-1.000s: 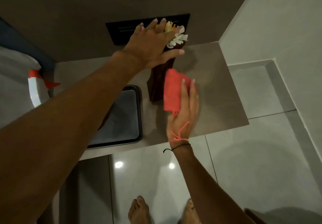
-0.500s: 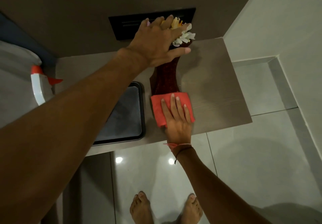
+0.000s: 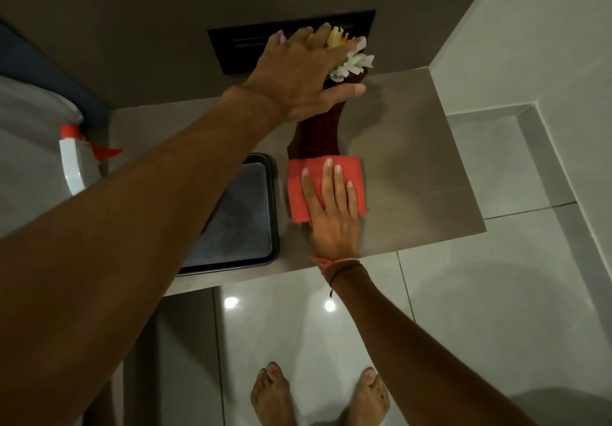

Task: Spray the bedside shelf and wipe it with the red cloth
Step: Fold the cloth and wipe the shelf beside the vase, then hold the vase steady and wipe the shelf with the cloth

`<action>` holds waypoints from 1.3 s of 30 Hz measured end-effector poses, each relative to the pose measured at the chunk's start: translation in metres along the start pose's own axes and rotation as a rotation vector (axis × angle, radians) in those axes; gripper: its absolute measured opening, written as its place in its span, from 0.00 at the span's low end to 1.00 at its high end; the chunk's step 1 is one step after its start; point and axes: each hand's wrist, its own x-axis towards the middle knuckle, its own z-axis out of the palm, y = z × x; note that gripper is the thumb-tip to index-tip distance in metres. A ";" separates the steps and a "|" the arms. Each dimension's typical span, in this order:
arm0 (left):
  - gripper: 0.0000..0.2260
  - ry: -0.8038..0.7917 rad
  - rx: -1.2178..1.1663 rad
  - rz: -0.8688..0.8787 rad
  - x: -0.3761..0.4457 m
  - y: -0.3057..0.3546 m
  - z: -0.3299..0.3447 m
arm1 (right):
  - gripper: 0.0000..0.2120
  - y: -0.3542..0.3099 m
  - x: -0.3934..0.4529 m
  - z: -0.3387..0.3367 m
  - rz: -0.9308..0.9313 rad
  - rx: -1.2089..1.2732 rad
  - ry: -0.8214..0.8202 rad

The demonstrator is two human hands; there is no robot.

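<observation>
The grey bedside shelf [image 3: 414, 167] juts from the wall in the room's corner. A folded red cloth [image 3: 299, 190] lies flat on it, just in front of a dark red vase [image 3: 319, 134]. My right hand [image 3: 331, 213] presses on the cloth, palm down, fingers spread. My left hand [image 3: 298, 77] grips the vase's top, beside its white and yellow flowers [image 3: 352, 61]. A white spray bottle [image 3: 74, 167] with a red trigger stands at the shelf's left end, apart from both hands.
A dark tray [image 3: 268, 207] sits on the shelf left of the cloth, partly hidden by my left arm. A black panel [image 3: 231, 51] is set in the wall behind the vase. Glossy floor tiles and my bare feet [image 3: 318, 399] lie below the shelf's front edge.
My right hand brought the cloth down from beside the vase and laid it flat on the shelf. My left hand stayed on the vase's top.
</observation>
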 end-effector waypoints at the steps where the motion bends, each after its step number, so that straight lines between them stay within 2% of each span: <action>1: 0.34 0.003 -0.001 0.000 -0.002 0.001 0.001 | 0.33 0.002 -0.010 0.003 -0.009 0.000 0.008; 4: 0.34 0.007 0.003 0.000 -0.005 0.003 0.003 | 0.28 0.002 -0.029 0.007 -0.024 -0.008 0.027; 7: 0.34 0.002 0.001 -0.016 -0.005 0.005 0.000 | 0.29 0.002 -0.031 -0.003 -0.048 -0.008 -0.070; 9: 0.34 0.004 0.006 -0.021 -0.007 0.006 0.000 | 0.29 0.005 -0.029 -0.013 0.018 0.189 -0.155; 10: 0.34 0.011 0.013 -0.020 -0.009 0.007 0.000 | 0.29 0.005 -0.029 -0.019 0.095 0.328 -0.139; 13: 0.34 0.029 0.038 -0.011 -0.012 0.010 0.003 | 0.31 0.007 -0.024 -0.040 0.300 0.535 0.255; 14: 0.34 0.029 0.040 -0.010 -0.013 0.010 0.004 | 0.31 0.006 -0.017 -0.046 0.322 0.555 0.334; 16: 0.33 0.032 0.027 -0.011 -0.012 0.009 0.003 | 0.30 0.004 0.006 -0.053 0.305 0.513 0.360; 19: 0.34 0.026 0.015 -0.015 -0.008 0.007 0.002 | 0.30 -0.007 0.033 -0.044 0.194 0.345 0.194; 22: 0.34 0.003 0.009 -0.018 -0.004 0.004 0.001 | 0.32 -0.009 0.022 -0.018 0.107 0.178 0.012; 28: 0.34 0.010 0.005 -0.009 -0.009 0.007 0.002 | 0.34 0.006 -0.042 -0.009 -0.022 0.029 -0.142; 30: 0.34 0.013 0.024 -0.015 -0.011 0.010 0.002 | 0.30 0.006 -0.051 -0.021 0.024 0.131 -0.079; 34: 0.34 0.056 0.088 -0.017 -0.026 0.018 0.010 | 0.22 0.007 -0.076 -0.048 0.266 0.559 0.113; 36: 0.34 0.100 0.122 -0.005 -0.038 0.025 0.020 | 0.20 0.012 -0.083 -0.060 0.363 0.740 0.127; 39: 0.33 0.153 0.145 0.009 -0.056 0.035 0.036 | 0.23 0.022 -0.085 -0.072 0.526 1.015 0.093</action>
